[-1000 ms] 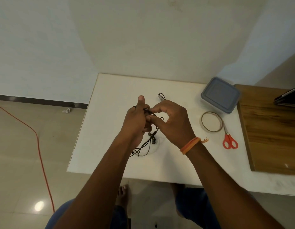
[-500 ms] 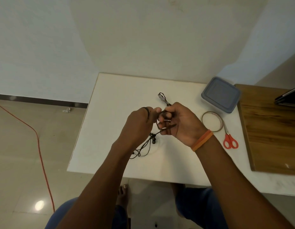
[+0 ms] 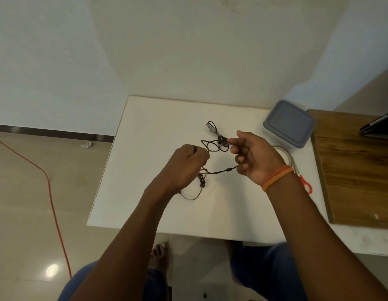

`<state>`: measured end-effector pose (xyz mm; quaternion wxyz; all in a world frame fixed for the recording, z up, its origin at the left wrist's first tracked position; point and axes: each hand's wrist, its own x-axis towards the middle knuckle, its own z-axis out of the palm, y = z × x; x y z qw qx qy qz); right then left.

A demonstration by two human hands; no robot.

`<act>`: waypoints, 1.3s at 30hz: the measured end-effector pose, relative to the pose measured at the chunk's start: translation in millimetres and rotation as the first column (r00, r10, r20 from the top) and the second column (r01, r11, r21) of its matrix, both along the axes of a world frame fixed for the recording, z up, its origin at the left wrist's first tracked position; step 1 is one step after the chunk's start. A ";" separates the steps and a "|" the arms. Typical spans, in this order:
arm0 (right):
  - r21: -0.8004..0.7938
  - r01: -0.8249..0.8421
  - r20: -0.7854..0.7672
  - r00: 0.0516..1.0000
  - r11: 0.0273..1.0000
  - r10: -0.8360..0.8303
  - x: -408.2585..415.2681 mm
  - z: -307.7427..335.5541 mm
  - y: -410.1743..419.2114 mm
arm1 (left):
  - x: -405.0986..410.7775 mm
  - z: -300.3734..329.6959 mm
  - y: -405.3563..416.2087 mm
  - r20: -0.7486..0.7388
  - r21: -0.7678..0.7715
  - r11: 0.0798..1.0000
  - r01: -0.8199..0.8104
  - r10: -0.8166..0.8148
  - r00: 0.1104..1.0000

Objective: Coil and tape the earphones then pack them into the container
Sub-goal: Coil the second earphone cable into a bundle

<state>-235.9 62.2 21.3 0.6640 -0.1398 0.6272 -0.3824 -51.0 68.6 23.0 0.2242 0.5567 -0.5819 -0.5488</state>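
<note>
Black wired earphones (image 3: 212, 146) hang in loose loops between my two hands above the white table (image 3: 149, 127). My left hand (image 3: 188, 164) grips one stretch of the cable in a curled fist. To its right, my right hand (image 3: 253, 155) pinches the cable near its fingertips, and another strand runs from its lower fingers back toward the left hand. The earbuds (image 3: 202, 181) dangle below my left hand, with a slack loop lying on the table. A grey lidded container (image 3: 288, 124) sits at the table's far right. The tape roll (image 3: 286, 155) is partly hidden behind my right wrist.
Red-handled scissors (image 3: 306, 185) lie right of my right wrist. A wooden board (image 3: 358, 170) adjoins the table on the right, with a dark device (image 3: 380, 124) at its far edge. An orange cord (image 3: 47, 181) runs across the floor at left. My legs and bare foot (image 3: 159, 255) show below the table.
My hands have drawn apart, the right one moving right and away, stretching the cable into open loops between them. Before, they were pressed close together around the cable.
</note>
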 end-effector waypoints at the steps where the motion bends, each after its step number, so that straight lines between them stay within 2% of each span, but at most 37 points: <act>1: -0.015 0.036 -0.111 0.993 0.999 -0.038 0.8 0.6 1.0 | -0.2 2.4 -1.0 -0.054 0.051 0.999 -0.009 0.012 0.998; 3: -0.095 0.032 -0.374 0.925 0.995 -0.065 5.0 -1.7 1.8 | -1.2 7.6 -1.2 -0.135 0.133 0.991 -0.024 0.042 0.990; 5: -0.261 -0.068 -0.575 0.812 0.963 -0.098 13.1 -2.9 2.9 | -0.4 10.0 -2.1 -0.212 0.221 0.974 -0.044 0.092 0.973; 6: -0.356 -0.147 -0.625 0.772 0.923 -0.118 16.3 -0.7 4.0 | 0.7 10.8 -2.3 -0.248 0.264 0.963 -0.049 0.117 0.962; 8: -0.506 -0.303 -0.593 0.802 0.808 -0.071 19.5 7.1 6.8 | 4.4 11.5 -2.9 -0.320 0.328 0.944 -0.040 0.151 0.935; 10: -0.556 -0.479 -0.535 0.832 0.679 0.149 23.1 14.9 10.5 | 7.9 11.0 -3.9 -0.395 0.382 0.924 0.012 0.152 0.906; 11: -0.544 -0.574 -0.555 0.793 0.612 0.251 25.8 16.3 13.0 | 9.5 10.8 -4.2 -0.431 0.399 0.915 0.048 0.141 0.891; 13: -0.510 -0.684 -0.618 0.713 0.521 0.332 29.9 12.5 15.7 | 12.3 9.7 -5.1 -0.499 0.429 0.898 0.100 0.143 0.855; 18: -0.519 -0.615 -0.572 0.766 0.594 0.293 23.6 11.1 12.0 | 19.6 9.7 -7.9 -0.597 0.474 0.862 0.180 0.164 0.785; 21: -0.544 -0.599 -0.581 0.774 0.587 0.251 20.1 12.0 10.9 | 16.5 8.3 -7.3 -0.559 0.476 0.851 0.220 0.100 0.823; 25: -0.554 -0.572 -0.521 0.805 0.606 0.284 22.7 11.9 12.4 | 9.4 9.7 -1.4 -0.367 0.500 0.827 0.257 -0.066 0.928; 27: -0.549 -0.569 -0.510 0.808 0.612 0.295 25.0 8.6 12.4 | 7.3 11.2 1.6 -0.345 0.513 0.800 0.310 -0.138 0.928; 30: -0.558 -0.548 -0.488 0.824 0.623 0.288 27.6 7.8 13.1 | 6.6 12.0 3.3 -0.380 0.498 0.793 0.351 -0.164 0.910; 34: -0.557 -0.405 -0.339 0.908 0.725 0.247 29.4 13.5 13.8 | 9.8 17.5 4.1 -0.517 0.418 0.807 0.416 -0.165 0.840; 37: -0.458 -0.307 -0.162 0.952 0.834 0.261 31.8 10.0 12.8 | 12.5 21.2 4.1 -0.687 0.350 0.792 0.500 -0.146 0.712; 39: -0.381 -0.302 -0.113 0.953 0.874 0.280 32.8 4.7 12.5 | 14.4 21.1 1.6 -0.792 0.335 0.781 0.528 -0.071 0.607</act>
